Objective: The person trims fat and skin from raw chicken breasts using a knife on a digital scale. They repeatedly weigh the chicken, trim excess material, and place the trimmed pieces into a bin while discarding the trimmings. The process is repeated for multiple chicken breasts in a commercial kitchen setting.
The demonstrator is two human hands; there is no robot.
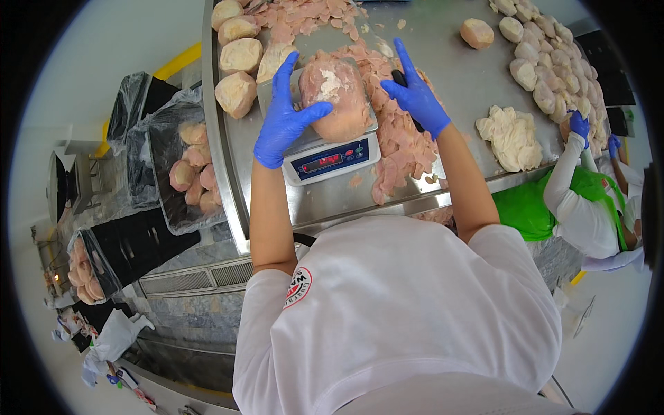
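A large rounded piece of pale pink meat [335,93] rests on the scale [332,160], whose lit display faces me. My blue-gloved left hand [285,119] is open along the meat's left side, thumb over its near part. To the right of the meat, my blue-gloved right hand [419,97] has thumb and index finger spread. A black handle [399,77] shows under it, apparently held in the palm by the other fingers; whatever extends from the handle is hidden. Thin pink meat trimmings [401,149] lie heaped beside the scale, below my right hand.
Rounded meat pieces [241,55] line the steel table's [443,41] left edge. A pale pile [510,138] and many more pieces [546,62] lie right, near a co-worker in a green apron [526,207]. Plastic-lined bins [166,200] of meat stand left of the table.
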